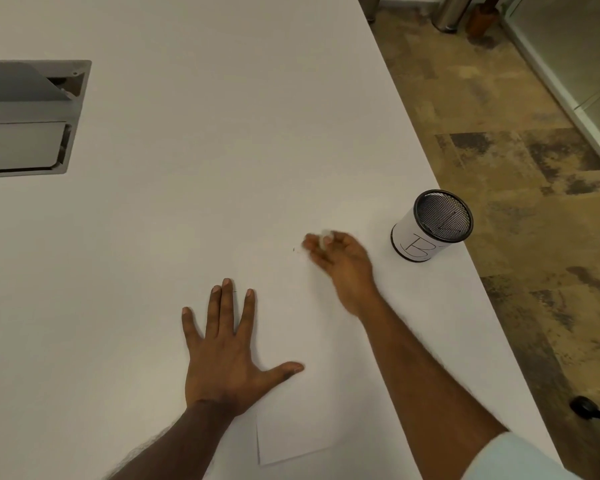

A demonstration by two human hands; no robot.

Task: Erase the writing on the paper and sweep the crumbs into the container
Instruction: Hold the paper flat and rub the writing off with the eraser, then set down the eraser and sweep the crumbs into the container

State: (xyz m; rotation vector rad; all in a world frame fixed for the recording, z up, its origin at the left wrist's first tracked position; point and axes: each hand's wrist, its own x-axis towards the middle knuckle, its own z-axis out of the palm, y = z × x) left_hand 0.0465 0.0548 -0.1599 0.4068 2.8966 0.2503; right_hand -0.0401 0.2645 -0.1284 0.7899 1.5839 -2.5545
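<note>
A white sheet of paper (291,441) lies on the white table, hard to tell from it except at its near corner. My left hand (227,351) presses flat on the sheet with fingers spread. My right hand (340,263), blurred by motion, pinches a small white eraser (325,234) at its fingertips over the far part of the sheet. A few dark specks (294,250) lie just left of those fingertips. The container (430,225), a black mesh cup wrapped in white paper marked "B", stands upright to the right of my right hand, apart from it.
The table's right edge (478,271) runs diagonally just past the container, with patterned floor beyond. A grey recessed cable hatch (32,119) sits in the tabletop at far left. A dark chair part (596,415) shows at lower right.
</note>
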